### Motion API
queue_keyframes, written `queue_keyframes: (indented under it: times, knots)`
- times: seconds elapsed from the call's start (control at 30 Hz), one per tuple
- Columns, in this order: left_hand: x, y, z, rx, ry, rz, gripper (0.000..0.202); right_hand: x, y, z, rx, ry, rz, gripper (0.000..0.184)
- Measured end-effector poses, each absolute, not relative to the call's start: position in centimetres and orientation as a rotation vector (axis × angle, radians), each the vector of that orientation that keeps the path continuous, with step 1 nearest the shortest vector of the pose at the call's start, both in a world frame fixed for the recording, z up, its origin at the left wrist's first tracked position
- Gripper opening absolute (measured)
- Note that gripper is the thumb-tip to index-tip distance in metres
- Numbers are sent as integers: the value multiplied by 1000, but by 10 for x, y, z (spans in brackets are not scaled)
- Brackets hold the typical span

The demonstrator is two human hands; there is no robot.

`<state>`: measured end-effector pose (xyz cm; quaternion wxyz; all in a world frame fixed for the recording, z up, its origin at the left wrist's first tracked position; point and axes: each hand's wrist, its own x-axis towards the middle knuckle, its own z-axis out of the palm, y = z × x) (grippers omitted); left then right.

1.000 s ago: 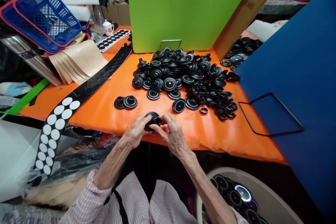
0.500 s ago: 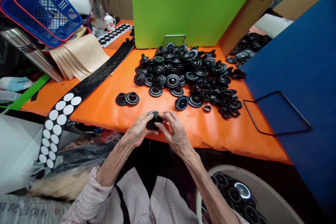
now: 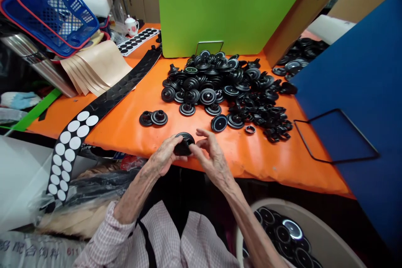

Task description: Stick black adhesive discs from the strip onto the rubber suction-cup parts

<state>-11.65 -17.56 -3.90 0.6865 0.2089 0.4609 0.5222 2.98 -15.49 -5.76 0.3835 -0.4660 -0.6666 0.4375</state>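
Observation:
My left hand [image 3: 165, 154] grips a black stepped disc [image 3: 184, 144] with a raised central stub, just above the orange table's front edge. Beside it, my right hand [image 3: 210, 153] has its thumb and fingers spread, the thumb close to the stub; whether it touches I cannot tell. Two similar discs [image 3: 153, 118] lie on the table to the left, stubs up. A heap of such discs [image 3: 209, 79] spreads behind my hands. Right of it are small black rings [image 3: 272, 117] in a pile, with one loose ring [image 3: 250, 130] in front.
A green board [image 3: 226, 8] stands at the back, a blue board [image 3: 351, 79] with a wire loop at the right. A tub [image 3: 317, 222] holding discs sits lower right. A black strip with white round stickers [image 3: 73, 125] hangs over the left edge, near a blue basket [image 3: 47, 12].
My right fingers have come off the disc's stub and spread apart, moving slightly right. My left hand still holds the disc in nearly the same place.

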Motion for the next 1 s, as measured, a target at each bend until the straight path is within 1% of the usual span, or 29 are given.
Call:
queue_keyframes:
  times: [0.1, 0.17, 0.23, 0.4, 0.47, 0.57, 0.77, 0.9, 1.0]
  knots:
    - [-118, -176, -35, 594, 1025, 1119, 33, 32, -154, -55, -1231, -1533, 1270, 45]
    - [-119, -178, -33, 692, 1084, 1121, 37, 32, -155, -54, -1173, -1443, 1440, 40]
    - [-120, -179, -32, 779, 1125, 1142, 39, 30, -157, -52, -1116, -1367, 1524, 36]
    - [-127, -183, -31, 1098, 1203, 1134, 43, 29, -162, -48, -979, -1218, 1646, 42]
    - [-129, -183, -30, 1148, 1259, 1132, 43, 28, -164, -47, -940, -1215, 1661, 36]
    - [-128, -183, -29, 1093, 1205, 1152, 41, 27, -165, -48, -905, -1185, 1664, 29]
    - [-125, -185, -28, 1154, 1170, 1175, 37, 27, -170, -49, -844, -1105, 1729, 27]
    - [-126, -188, -31, 1319, 1276, 1165, 32, 26, -172, -46, -868, -1130, 1664, 26]
    - [-124, -191, -34, 1305, 1268, 1206, 30, 23, -174, -47, -899, -1142, 1623, 28]
